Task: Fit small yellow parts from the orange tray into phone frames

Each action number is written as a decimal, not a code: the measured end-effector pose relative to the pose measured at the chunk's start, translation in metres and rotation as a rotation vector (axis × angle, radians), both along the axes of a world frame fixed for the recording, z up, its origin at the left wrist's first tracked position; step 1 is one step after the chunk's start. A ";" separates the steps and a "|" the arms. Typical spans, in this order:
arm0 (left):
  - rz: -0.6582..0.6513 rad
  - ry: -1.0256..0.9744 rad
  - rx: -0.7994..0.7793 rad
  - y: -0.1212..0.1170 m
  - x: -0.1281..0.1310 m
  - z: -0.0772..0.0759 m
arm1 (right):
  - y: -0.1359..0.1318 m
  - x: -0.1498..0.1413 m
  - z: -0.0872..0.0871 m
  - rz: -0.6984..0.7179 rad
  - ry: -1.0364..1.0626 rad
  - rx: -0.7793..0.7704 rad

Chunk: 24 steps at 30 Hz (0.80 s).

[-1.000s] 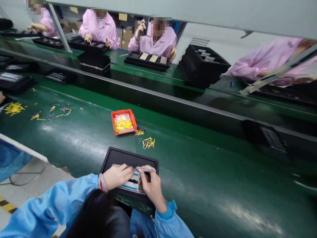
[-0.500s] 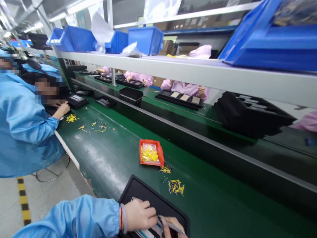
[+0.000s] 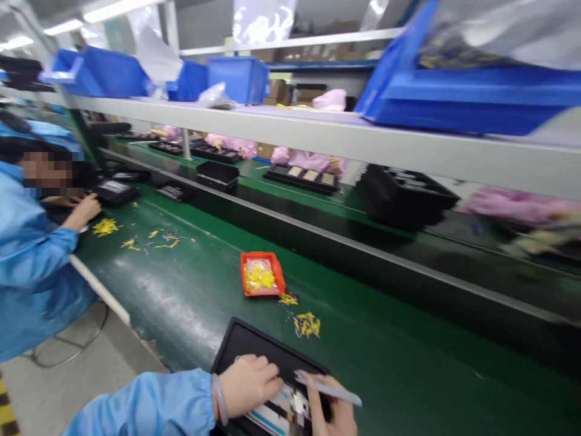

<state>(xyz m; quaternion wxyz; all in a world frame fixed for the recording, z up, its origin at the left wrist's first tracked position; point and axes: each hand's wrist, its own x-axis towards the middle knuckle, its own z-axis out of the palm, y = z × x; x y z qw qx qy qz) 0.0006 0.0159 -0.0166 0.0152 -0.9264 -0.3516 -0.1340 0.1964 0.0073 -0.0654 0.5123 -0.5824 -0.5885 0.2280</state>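
A black tray (image 3: 275, 351) lies at the bottom of the view, tilted across the green bench. In it is an electronic device (image 3: 275, 412) with a white and blue strip and metallic parts, cut off by the lower edge. My left hand (image 3: 249, 384) rests over the device's left part, its fingers bent and close together; whatever is under the fingertips is hidden. On the tray's right side, my right hand (image 3: 333, 412) grips grey tweezers (image 3: 338, 392), their tip pointing left above the tray. Small yellow-and-black pieces (image 3: 307, 325) lie in a pile beyond the tray.
Past the tray stands a red bin (image 3: 242, 278) with a bag of yellow pieces. A raised rail (image 3: 318, 233) runs along the green bench (image 3: 195, 278). Blue bins (image 3: 238, 79) sit on the shelf above. A co-worker in blue (image 3: 31, 260) works at the left; others in pink sit opposite.
The view has swung right, so the surroundings appear further left. My right hand has moved right, away from my left hand, and the tweezers now show more fully, with more of the device uncovered.
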 end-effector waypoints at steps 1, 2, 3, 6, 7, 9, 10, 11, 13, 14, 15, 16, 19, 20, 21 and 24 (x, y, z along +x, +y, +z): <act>-0.003 -0.010 -0.029 0.000 -0.003 -0.001 | -0.002 -0.002 0.004 -0.009 0.071 -0.011; -0.001 -0.031 -0.066 0.000 -0.007 -0.001 | -0.003 -0.005 0.009 -0.058 0.146 -0.001; 0.010 -0.067 -0.116 0.002 -0.010 -0.002 | -0.005 -0.008 0.014 -0.083 0.191 -0.002; 0.115 -0.241 -0.314 0.009 -0.018 -0.007 | -0.012 -0.014 0.026 -0.128 0.272 -0.019; 0.132 -0.286 -0.367 0.011 -0.019 -0.008 | -0.014 -0.015 0.028 -0.128 0.289 -0.032; 0.123 -0.336 -0.430 0.014 -0.019 -0.010 | -0.020 -0.016 0.029 -0.123 0.315 -0.057; 0.109 -0.344 -0.442 0.015 -0.018 -0.011 | -0.022 -0.017 0.029 -0.126 0.325 -0.066; 0.106 -0.348 -0.445 0.016 -0.016 -0.012 | -0.024 -0.017 0.029 -0.131 0.333 -0.073; 0.118 -0.338 -0.427 0.015 -0.013 -0.012 | -0.028 -0.017 0.028 -0.147 0.345 -0.078; 0.122 -0.327 -0.401 0.013 -0.012 -0.012 | -0.029 -0.017 0.028 -0.152 0.351 -0.077; 0.124 -0.316 -0.362 0.012 -0.011 -0.013 | -0.030 -0.017 0.028 -0.155 0.356 -0.073; 0.124 -0.308 -0.314 0.010 -0.010 -0.013 | -0.031 -0.017 0.028 -0.160 0.358 -0.067; 0.118 -0.323 -0.167 0.007 -0.010 -0.016 | -0.036 -0.010 0.029 -0.217 0.341 -0.040; 0.109 -0.339 -0.137 0.007 -0.010 -0.017 | -0.038 -0.005 0.029 -0.247 0.329 -0.030; 0.098 -0.357 -0.121 0.007 -0.010 -0.018 | -0.040 0.000 0.029 -0.270 0.316 -0.024; 0.076 -0.394 -0.130 0.006 -0.011 -0.020 | -0.044 0.019 0.031 -0.261 0.273 -0.066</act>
